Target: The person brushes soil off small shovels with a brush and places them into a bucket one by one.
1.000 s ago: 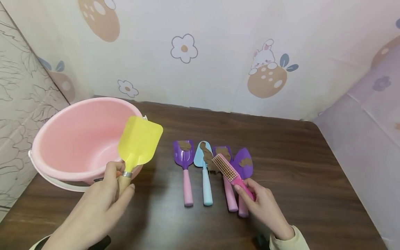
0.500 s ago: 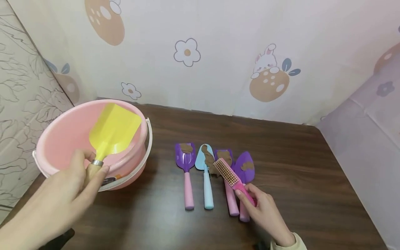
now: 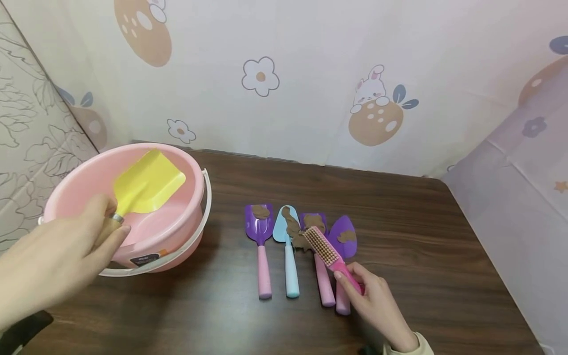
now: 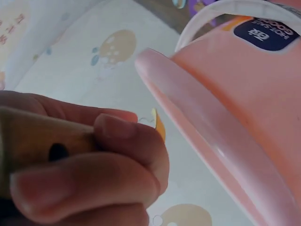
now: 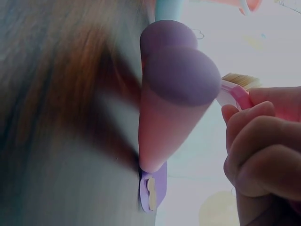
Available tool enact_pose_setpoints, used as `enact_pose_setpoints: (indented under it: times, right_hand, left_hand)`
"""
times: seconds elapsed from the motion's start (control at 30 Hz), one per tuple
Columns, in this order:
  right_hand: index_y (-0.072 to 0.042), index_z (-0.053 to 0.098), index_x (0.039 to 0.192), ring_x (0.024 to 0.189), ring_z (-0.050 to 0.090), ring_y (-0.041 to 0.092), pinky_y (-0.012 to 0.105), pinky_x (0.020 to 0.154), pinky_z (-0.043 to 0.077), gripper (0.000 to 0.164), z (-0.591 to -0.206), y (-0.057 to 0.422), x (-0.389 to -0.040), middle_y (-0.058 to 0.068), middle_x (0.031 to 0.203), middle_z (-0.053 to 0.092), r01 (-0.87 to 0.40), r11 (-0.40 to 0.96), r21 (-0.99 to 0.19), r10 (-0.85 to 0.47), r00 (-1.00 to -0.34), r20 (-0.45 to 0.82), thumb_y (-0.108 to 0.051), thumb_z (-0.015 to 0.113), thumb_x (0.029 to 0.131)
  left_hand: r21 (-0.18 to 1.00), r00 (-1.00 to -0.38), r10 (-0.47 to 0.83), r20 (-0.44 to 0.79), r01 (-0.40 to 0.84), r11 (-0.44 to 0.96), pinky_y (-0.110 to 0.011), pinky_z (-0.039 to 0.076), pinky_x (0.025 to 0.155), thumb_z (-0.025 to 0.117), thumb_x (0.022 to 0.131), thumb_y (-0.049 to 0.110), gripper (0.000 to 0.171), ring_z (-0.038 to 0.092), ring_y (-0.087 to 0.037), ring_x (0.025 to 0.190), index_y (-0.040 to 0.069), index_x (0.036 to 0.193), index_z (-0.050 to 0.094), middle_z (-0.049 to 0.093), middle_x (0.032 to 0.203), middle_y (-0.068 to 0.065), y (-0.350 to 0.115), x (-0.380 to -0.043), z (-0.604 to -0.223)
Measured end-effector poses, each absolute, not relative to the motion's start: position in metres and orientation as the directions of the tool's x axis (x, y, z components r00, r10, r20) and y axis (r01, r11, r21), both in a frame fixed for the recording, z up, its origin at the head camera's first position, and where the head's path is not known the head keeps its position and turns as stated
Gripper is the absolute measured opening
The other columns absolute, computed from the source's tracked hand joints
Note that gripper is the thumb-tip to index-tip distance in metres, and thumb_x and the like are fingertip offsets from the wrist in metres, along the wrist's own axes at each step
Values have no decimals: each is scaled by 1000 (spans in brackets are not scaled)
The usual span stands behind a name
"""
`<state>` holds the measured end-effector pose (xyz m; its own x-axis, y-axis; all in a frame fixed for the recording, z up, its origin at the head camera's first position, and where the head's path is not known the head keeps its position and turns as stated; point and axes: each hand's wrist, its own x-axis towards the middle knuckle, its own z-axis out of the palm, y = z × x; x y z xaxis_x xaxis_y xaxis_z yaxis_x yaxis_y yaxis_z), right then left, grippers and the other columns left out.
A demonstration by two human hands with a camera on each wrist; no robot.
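Observation:
My left hand (image 3: 66,251) grips the wooden handle (image 4: 51,141) of a yellow shovel (image 3: 148,185), its blade over the mouth of the pink bucket (image 3: 195,217). In the left wrist view the curled fingers (image 4: 84,183) wrap the handle beside the bucket's rim. My right hand (image 3: 372,301) pinches a pink brush (image 3: 341,268), bristles facing up, above the shovels. Below it lie two purple shovels with pink handles (image 3: 325,281). To their left are a light blue trowel (image 3: 291,271) and another purple shovel (image 3: 259,227). Brown, mud-like patches (image 3: 347,236) mark their blades.
The bucket stands at the left of the dark wooden table (image 3: 399,207), its white handle (image 3: 205,212) hanging at the side. A patterned wall covering (image 3: 310,118) borders the back. A sleeve cuff (image 3: 412,345) shows at my right wrist.
My left hand has moved left with the yellow shovel, from beside the bucket's right rim to over its mouth. The bucket's handle has swung to the right. The right hand stays almost still.

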<state>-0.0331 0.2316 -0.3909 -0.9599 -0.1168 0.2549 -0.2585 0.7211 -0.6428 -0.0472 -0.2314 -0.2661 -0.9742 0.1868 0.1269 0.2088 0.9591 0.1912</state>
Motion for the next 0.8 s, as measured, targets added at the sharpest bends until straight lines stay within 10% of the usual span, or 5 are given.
enact_pose_setpoints:
  times: [0.57,0.8]
  right_hand:
    - [-18,62,85,46,28,-6,19,38,27,9,-395,234,-32,-18,58,37,-248,726,-641,-107,-962,250,-12,68,88]
    - [-18,62,85,45,27,-6,19,37,27,9,-395,236,-30,-17,57,35,-223,734,-642,-96,-969,228,-12,68,88]
  left_hand:
    - [145,-941,307,-145,287,947,-26,34,55,50,95,22,22,40,-12,53,5,83,42,35,58,1,-248,-105,-258]
    - [295,-908,311,-281,226,928,-27,36,42,49,94,16,20,43,-13,43,2,83,42,38,63,-2,-240,-115,-251]
